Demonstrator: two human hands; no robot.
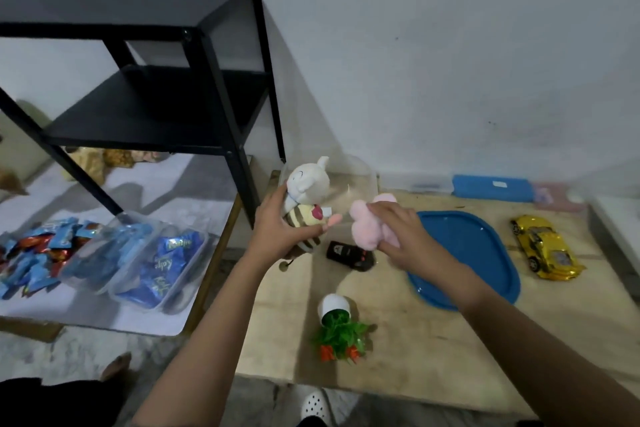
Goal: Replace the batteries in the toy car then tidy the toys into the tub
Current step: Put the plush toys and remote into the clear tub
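**Head view: both hands holding soft toys above the wooden table**

The left hand (277, 222) grips a bee plush toy (306, 198) round its striped body, white head uppermost. The right hand (398, 229) holds a pink plush toy (365, 227), just beside the bee. Directly behind both stands a clear plastic tub (360, 177), its contents indistinct. On the table (433, 340) lie:

- a black remote control (349, 255), below the toys
- a blue lid (464, 253), flat
- a yellow toy car (545, 246), beside the lid, on its wheels
- a white pot of artificial plant (337, 321), tipped on its side

To the left stand a black shelf unit (138, 62) and clear trays of blue-wrapped sweets (149, 253).
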